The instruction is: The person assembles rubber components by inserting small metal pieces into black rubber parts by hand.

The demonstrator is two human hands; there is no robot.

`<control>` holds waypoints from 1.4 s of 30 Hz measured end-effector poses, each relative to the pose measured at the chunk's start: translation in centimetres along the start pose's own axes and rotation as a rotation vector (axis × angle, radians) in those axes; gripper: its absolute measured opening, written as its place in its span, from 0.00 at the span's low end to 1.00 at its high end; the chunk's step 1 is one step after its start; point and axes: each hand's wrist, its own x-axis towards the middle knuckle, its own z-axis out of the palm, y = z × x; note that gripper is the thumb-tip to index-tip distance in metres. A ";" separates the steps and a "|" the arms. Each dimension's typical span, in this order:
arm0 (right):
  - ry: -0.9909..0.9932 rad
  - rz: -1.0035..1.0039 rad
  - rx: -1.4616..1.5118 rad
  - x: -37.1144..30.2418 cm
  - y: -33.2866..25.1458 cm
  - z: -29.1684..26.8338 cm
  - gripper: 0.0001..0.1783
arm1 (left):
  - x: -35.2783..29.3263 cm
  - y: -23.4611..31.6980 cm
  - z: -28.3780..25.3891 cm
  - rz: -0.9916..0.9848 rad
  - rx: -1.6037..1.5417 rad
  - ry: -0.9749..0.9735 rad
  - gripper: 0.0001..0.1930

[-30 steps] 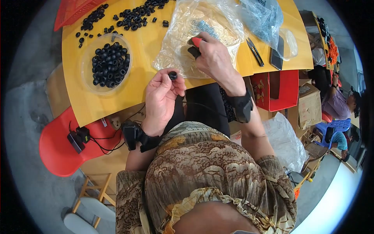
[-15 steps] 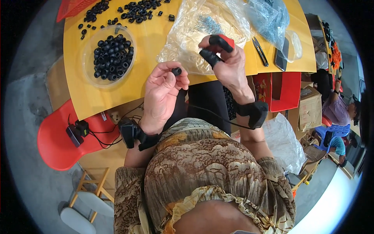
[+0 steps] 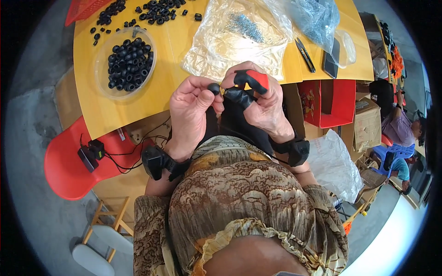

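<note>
- The left hand (image 3: 189, 110) sits just to the body side of the flat clear bag (image 3: 216, 50) and toward its left, palm facing up, fingers curled.
- Its thumb and fingertips pinch a round black piece (image 3: 213, 89), held just off the bag's near edge.
- The right hand (image 3: 268, 108) meets it at the bag's near edge, index finger arched and thumb stretched left toward the piece, their tips drawn narrow; I cannot tell whether they grip anything.
- Both wrists, strapped with black units, angle inward on the body side of the bag.
- Left of the bag, a clear tub (image 3: 103, 78) of black pieces stands on the bench (image 3: 115, 115).
- Small silvery parts (image 3: 248, 27) lie on the bag; snips (image 3: 305, 55) lie right of it.
</note>
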 end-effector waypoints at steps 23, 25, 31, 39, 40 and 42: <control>0.080 -0.138 -0.302 -1.0 -0.1 0.6 0.16 | -0.7 -0.7 0.4 -0.109 -0.087 -0.040 0.11; 0.072 -0.123 -0.296 -1.1 -0.4 0.6 0.15 | -0.6 -0.6 0.4 -0.089 -0.040 -0.072 0.11; -0.080 -0.045 -0.189 -0.7 -0.9 0.0 0.12 | -0.6 -0.5 0.3 -0.056 -0.012 -0.026 0.10; 0.153 0.222 -0.031 1.9 -1.0 -1.1 0.13 | -0.4 0.4 -0.1 0.002 -0.052 -0.076 0.09; 0.145 0.218 -0.027 2.3 -1.5 -1.1 0.13 | -0.5 0.5 -0.2 0.007 -0.094 -0.066 0.09; -0.162 0.053 -0.264 3.1 -3.4 -1.2 0.12 | -0.6 0.4 -0.5 0.025 -0.117 -0.053 0.10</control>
